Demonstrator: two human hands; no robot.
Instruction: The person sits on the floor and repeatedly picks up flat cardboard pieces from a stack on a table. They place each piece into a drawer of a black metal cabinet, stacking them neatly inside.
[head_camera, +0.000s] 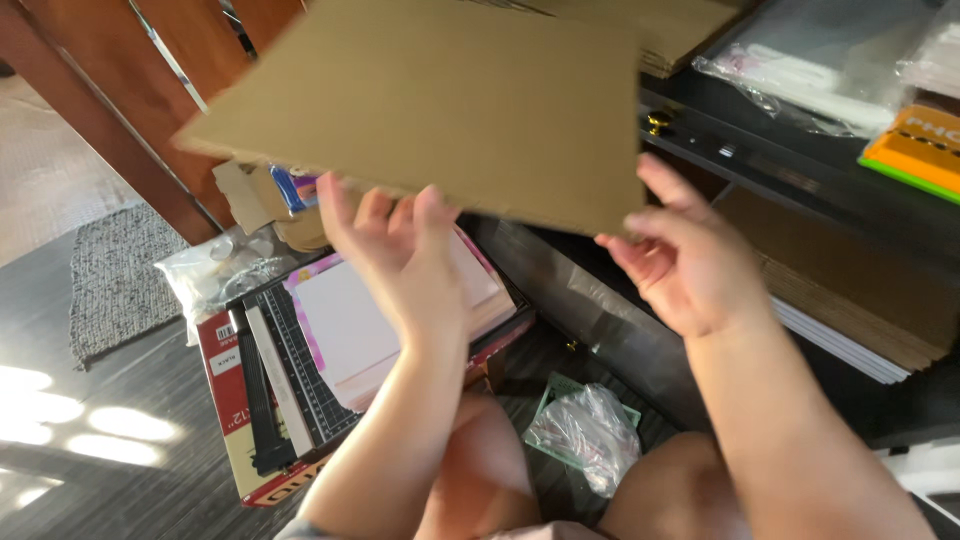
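- Flat cardboard sheet (440, 100) held up in the air, tilted, filling the upper middle of the view.
- Left hand (405, 255) under the sheet's lower edge, fingers spread and pointing up, fingertips against the cardboard; it props the sheet rather than clamps it.
- Right hand (680, 255) at the sheet's lower right corner, fingers loosely curled, thumb up by the edge; cannot tell if it actually grips or only touches.
- Below the left hand: a paper trimmer (285, 385) with a black gridded base lying in its red box, a stack of pale pink paper (350, 330) on top.
- Crumpled clear plastic bag (215, 270) just left of the trimmer; another clear bag (585, 430) on the dark floor (120, 470) between the person's knees.
- Grey woven mat (115, 275) at far left.
- Stack of flat cardboard (850, 290) on the low shelf at right, well apart from the held sheet.
- Orange and green packet (915, 150) and clear sleeves on the black bench (760, 160) at top right.
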